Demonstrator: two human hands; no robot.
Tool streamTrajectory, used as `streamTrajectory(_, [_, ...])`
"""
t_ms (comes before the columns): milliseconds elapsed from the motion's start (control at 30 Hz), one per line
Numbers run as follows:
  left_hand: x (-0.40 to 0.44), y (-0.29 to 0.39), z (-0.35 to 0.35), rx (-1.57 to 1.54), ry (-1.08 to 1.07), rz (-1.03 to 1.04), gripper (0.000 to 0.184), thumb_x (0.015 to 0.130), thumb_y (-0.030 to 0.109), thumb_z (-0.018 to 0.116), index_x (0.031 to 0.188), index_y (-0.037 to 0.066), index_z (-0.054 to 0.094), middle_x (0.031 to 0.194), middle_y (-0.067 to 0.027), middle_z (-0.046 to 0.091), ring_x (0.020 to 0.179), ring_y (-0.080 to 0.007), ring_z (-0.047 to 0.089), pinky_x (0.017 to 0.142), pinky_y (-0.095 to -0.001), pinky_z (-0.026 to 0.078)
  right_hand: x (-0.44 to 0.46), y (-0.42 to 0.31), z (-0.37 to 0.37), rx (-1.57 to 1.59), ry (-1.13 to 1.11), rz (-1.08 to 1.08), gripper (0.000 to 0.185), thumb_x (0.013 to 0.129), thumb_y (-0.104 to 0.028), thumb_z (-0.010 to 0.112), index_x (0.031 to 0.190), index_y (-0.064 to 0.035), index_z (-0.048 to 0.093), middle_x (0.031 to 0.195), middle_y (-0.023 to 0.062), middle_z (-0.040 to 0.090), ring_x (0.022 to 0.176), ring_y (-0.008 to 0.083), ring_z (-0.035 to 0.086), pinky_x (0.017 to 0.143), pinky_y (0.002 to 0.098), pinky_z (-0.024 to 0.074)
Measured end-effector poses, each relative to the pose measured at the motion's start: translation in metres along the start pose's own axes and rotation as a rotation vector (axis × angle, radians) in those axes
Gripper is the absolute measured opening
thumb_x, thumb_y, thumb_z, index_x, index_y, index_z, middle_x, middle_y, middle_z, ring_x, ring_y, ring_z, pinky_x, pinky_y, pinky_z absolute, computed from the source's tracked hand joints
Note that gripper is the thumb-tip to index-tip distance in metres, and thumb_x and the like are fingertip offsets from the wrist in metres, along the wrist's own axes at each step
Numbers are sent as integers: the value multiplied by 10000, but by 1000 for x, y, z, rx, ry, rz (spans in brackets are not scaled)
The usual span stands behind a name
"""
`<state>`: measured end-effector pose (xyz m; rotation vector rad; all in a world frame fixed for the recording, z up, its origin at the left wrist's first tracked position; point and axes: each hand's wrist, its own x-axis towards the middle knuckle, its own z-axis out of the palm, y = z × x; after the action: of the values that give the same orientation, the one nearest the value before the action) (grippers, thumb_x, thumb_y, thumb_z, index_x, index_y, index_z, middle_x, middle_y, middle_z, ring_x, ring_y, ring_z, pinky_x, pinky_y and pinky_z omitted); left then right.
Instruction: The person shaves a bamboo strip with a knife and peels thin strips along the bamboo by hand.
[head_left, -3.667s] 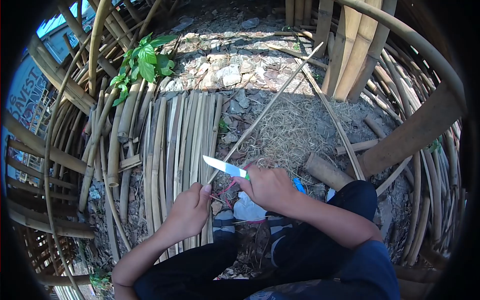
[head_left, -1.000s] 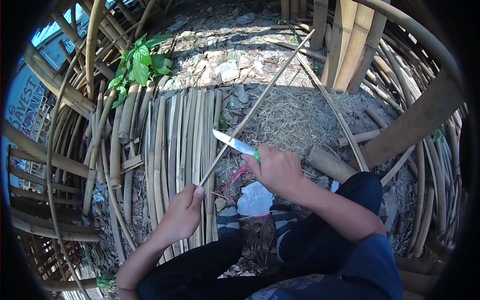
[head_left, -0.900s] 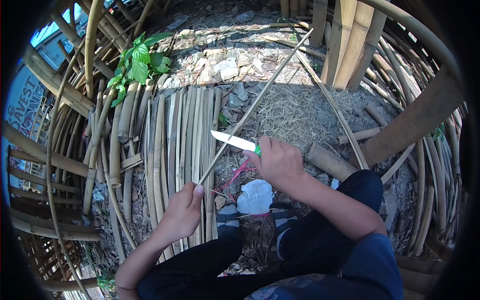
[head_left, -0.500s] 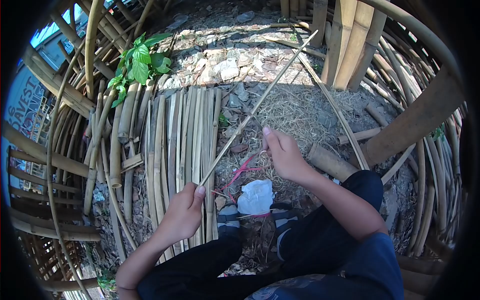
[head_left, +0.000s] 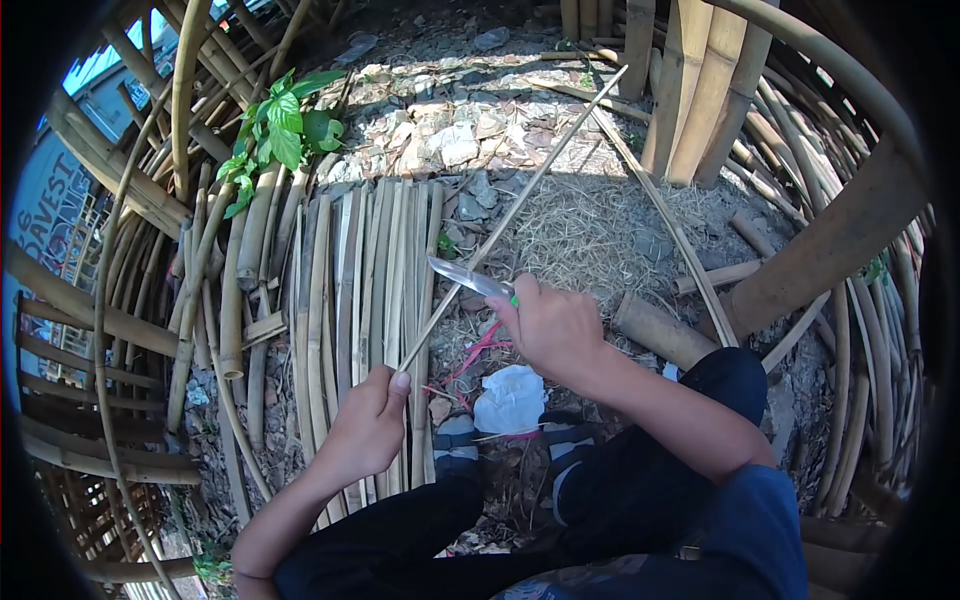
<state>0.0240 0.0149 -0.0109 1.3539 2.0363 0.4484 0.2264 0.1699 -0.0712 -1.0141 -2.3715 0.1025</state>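
Observation:
My left hand (head_left: 364, 424) is closed round the near end of a long thin bamboo strip (head_left: 540, 172), which slants up and to the right. My right hand (head_left: 556, 328) grips a knife (head_left: 468, 278) by its green handle, mostly hidden by the fingers. The blade points left and lies across the strip, ahead of my left hand. Beside my left hand, a row of split bamboo strips (head_left: 350, 270) lies on the ground. Below the knife are pink string (head_left: 478, 352) and a crumpled white piece (head_left: 510, 398) between my feet.
A second thin strip (head_left: 668, 212) slants down towards my right knee. A short bamboo tube (head_left: 660, 328) lies beyond that knee. Thick bamboo posts (head_left: 715, 95) stand at the upper right. Dry shavings (head_left: 580, 235) cover the ground ahead, and a leafy plant (head_left: 284, 128) grows at the upper left.
Half a second ago the knife was turned and its blade was hard to see; now the blade points left across the strip. My right hand has rotated and lowered slightly. My left hand stays in place.

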Motion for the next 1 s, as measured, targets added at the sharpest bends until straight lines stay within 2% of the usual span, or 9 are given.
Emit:
streamTrajectory(67, [-3,0,-4,-74,-50,-81,425,1083,331,385,925,-47,500,762,-285,582,788,-478,598,727,-514,442,-9,-9,-1,62,-4,54,374,964,-372,617,818,-35,546,582,113,605,477,310,621,422,435,467])
streamTrajectory(367, [-5,-6,0,-11,-59,-26,442,1080,355,383,927,-42,502,766,-287,580,794,-494,592,718,-533,434,-17,-3,0,142,203,-446,422,895,-449,677,773,-68,544,555,83,572,472,255,629,405,365,469])
streamTrajectory(433, [-7,-14,8,14,-54,-21,440,1080,353,383,925,-42,500,767,-288,580,791,-495,592,716,-533,434,-1,30,21,-83,45,-143,434,912,-461,658,780,-61,554,560,98,587,473,275,634,399,378,474])
streamTrajectory(600, [-2,-13,1,-30,-18,-25,440,1080,349,389,912,-43,497,762,-287,576,780,-496,587,711,-530,435,-3,10,20,-41,-1,-16,466,974,-472,572,810,-36,564,579,133,626,488,324,654,383,432,461])
streamTrajectory(667, [-1,-12,2,-1,-21,-25,445,1079,352,393,902,-44,496,760,-286,576,773,-496,584,710,-526,437,0,10,24,97,-76,55,519,1015,-532,476,786,-69,524,520,65,541,385,239,537,337,380,359])
streamTrajectory(700, [-1,-13,0,15,-41,-62,435,1091,353,376,1011,-21,585,752,-85,540,686,-172,495,660,-359,433,-1,12,24,96,-78,55,519,1015,-532,476,786,-69,524,520,65,541,385,239,537,337,380,359])
streamTrajectory(867, [-1,-21,2,-5,-47,-62,465,1091,375,371,1017,-29,589,760,-86,552,710,-172,508,673,-350,437,11,14,8,1589,-299,885,573,1050,-606,305,739,-134,400,546,-59,259,433,98,162,405,273,174])
streamTrajectory(933, [1,-20,5,-4,-58,-61,472,1091,379,372,1015,-34,588,762,-89,556,719,-174,514,677,-350,438,2,11,10,1249,-139,615,511,1056,-527,388,762,-114,451,520,-15,342,381,142,308,398,295,268])
streamTrajectory(1000, [2,-18,5,-21,-47,-35,456,1081,365,378,918,-43,502,759,-277,585,765,-470,604,715,-515,445,-11,-14,-11,633,86,34,477,1027,-471,501,733,-96,488,509,55,479,357,234,465,387,342,379])
